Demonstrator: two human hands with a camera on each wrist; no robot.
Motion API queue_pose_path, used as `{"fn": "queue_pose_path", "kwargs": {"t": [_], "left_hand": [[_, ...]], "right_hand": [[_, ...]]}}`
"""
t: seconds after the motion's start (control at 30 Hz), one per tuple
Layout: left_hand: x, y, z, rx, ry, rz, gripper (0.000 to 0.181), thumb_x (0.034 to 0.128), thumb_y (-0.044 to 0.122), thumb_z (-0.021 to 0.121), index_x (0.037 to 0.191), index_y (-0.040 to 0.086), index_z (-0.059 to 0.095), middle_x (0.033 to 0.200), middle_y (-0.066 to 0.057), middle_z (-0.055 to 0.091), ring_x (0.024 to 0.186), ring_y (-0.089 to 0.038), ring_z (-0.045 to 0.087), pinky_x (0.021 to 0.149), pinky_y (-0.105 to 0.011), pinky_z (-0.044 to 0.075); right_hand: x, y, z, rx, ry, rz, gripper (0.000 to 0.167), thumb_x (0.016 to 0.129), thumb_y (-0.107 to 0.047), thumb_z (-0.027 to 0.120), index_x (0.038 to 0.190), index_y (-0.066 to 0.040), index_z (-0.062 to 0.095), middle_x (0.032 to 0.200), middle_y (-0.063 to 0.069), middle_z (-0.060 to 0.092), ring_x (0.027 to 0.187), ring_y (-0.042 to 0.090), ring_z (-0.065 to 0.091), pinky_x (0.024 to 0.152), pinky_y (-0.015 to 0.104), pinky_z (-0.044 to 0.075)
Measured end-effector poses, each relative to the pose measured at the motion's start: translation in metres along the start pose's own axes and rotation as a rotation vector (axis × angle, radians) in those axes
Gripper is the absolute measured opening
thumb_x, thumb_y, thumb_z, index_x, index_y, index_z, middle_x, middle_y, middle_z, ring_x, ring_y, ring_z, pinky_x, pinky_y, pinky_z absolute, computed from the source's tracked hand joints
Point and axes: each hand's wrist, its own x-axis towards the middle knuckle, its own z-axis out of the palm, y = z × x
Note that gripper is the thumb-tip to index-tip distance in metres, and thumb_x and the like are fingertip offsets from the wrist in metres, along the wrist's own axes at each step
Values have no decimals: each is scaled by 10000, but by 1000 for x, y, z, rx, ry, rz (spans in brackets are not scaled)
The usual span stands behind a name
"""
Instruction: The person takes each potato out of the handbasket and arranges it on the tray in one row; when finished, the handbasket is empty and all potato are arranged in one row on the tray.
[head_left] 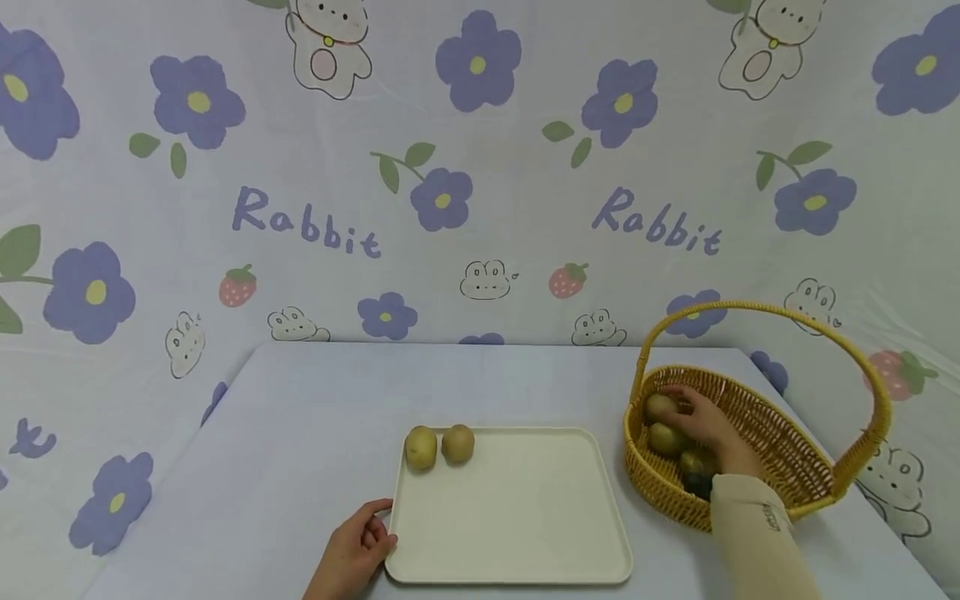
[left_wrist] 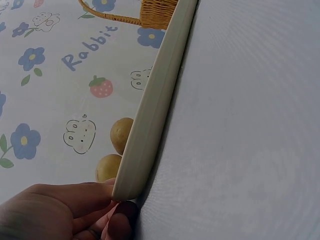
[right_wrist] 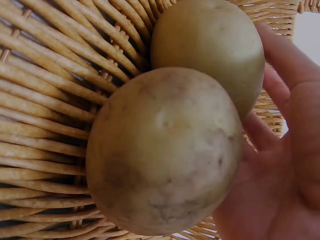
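My right hand (head_left: 705, 421) reaches into a wicker basket (head_left: 660, 496), its fingers curled about a potato (head_left: 660, 407) at the basket's far left end. In the right wrist view that potato (right_wrist: 205, 45) lies against the fingers, and a nearer potato (right_wrist: 165, 150) with dark blotches fills the middle. More potatoes (head_left: 669, 439) lie beside the hand, partly covered by it. At the left, my left hand (head_left: 352, 546) holds the side edge of a cream tray (head_left: 517, 508); in the left wrist view its fingertips meet the tray's rim (left_wrist: 145, 135). Two potatoes (head_left: 421, 447) sit in the tray's far left corner.
A tall arched handle (head_left: 757, 308) rises over the basket, to the right of the tray. A white cloth covers the table (head_left: 300, 433). Behind it hangs a patterned curtain (head_left: 487, 142) with flowers and rabbits. A dark thing (head_left: 697, 485) below the right wrist is unclear.
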Motion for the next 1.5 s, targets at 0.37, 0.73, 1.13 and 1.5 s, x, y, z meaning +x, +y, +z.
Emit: {"fn": "queue_pose_path", "kwargs": {"t": [0.37,0.73,1.13,1.5], "left_hand": [[-5,0,1,-15,-32,-13,449,806,58,694,1213,-43,531,749,-5,505,560,-29,409,526,-194,376],[-5,3,1,-16,-28,-5,441,812,55,689,1213,-41,532,745,-2,509,559,-31,415,521,-194,378],[1,1,5,-1,2,32,418,800,26,692,1186,-41,550,737,1,512,555,-20,419,513,-192,380],[2,-1,5,5,10,12,402,805,30,690,1178,-40,556,745,1,512,560,-31,423,505,-196,386]], "right_hand": [[-11,-1,2,-27,65,-26,468,899,-215,617,1236,30,402,1259,309,441,1168,488,399,913,574,346],[-12,-11,-7,176,186,53,512,932,-319,559,1335,-20,454,1234,250,482,985,222,539,790,384,477],[-25,-51,-58,642,-37,-120,399,978,-219,487,1365,-122,477,1174,-39,507,992,89,584,823,254,497],[-21,-116,14,446,30,-280,460,915,-185,600,1333,-33,479,1283,74,513,1039,86,570,843,275,472]]}}
